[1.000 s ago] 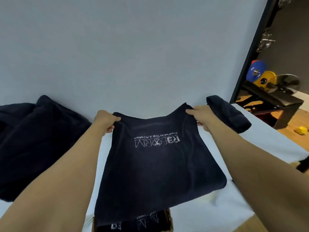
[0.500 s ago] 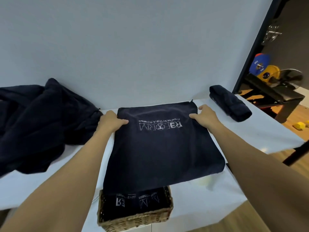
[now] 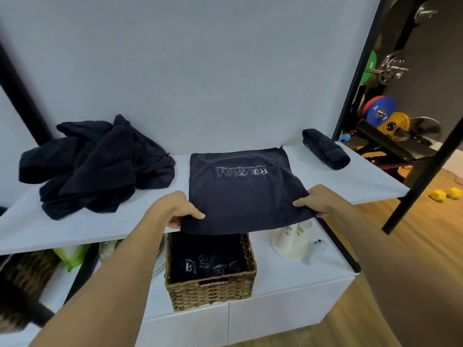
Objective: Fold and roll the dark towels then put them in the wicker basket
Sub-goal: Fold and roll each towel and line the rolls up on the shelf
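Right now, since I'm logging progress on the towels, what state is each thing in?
Flat towel: laid flat on shelf, logo up, near edge overhanging.
Left hand: pinches its near left corner.
Right hand: pinches its near right corner.
Rolled towel: rolled, lying at the shelf's right end.
Towel heap: crumpled, unfolded.
Basket: below the shelf, holds packed towels.

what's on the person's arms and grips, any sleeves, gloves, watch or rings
Nothing is worn that shows. The left grip and right grip are bare hands: no gloves, and no rings that can be seen. The left forearm and right forearm are bare too, with no sleeve, watch, strap or marking in view down to the frame edge.
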